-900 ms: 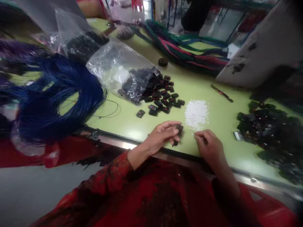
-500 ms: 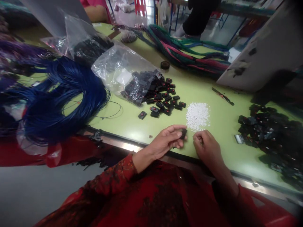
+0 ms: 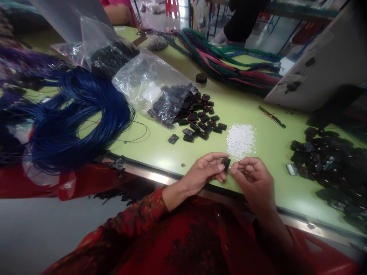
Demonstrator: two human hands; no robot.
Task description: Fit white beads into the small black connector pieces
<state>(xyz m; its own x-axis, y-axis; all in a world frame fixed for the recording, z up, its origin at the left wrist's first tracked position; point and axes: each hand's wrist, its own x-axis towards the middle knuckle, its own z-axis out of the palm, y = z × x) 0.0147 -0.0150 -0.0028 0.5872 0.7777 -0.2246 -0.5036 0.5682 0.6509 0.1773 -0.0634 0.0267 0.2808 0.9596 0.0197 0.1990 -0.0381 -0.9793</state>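
Observation:
My left hand grips a small black connector between thumb and fingers, over the table's front edge. Close to its right side, my right hand pinches a tiny white piece between thumb and forefinger. Just beyond both hands lies a patch of small white pieces on the green table. Farther left, many black connectors with red parts spill from a clear plastic bag.
A coil of blue wire lies at the left. A cutter knife and a heap of black parts are at the right. Behind are a tape roll and a wire bundle. Across the table, a person's arm shows.
My right hand has moved left and turned, bringing its fingertips close to the connector. The white piece now shows at its fingertips. My left hand keeps its grip.

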